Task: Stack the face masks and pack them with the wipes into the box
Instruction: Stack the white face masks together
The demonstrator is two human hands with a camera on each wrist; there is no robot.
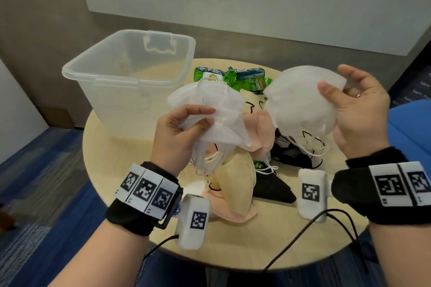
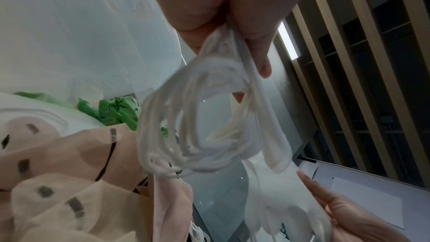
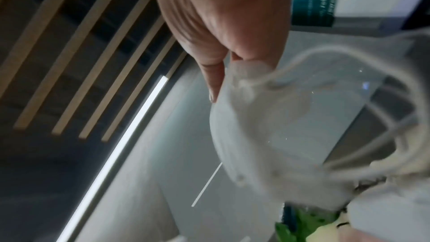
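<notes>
left hand [image 1: 179,128] pinches white mask bundle [image 1: 210,112]; right hand [image 1: 356,109] grips single white mask [image 1: 300,102]; light, floppy, loops snag; hold by folded edge

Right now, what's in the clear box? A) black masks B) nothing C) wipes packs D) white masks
B: the clear box shows only bare walls and floor; white masks are in the hands, and the wipes and black masks lie on the table.
</notes>
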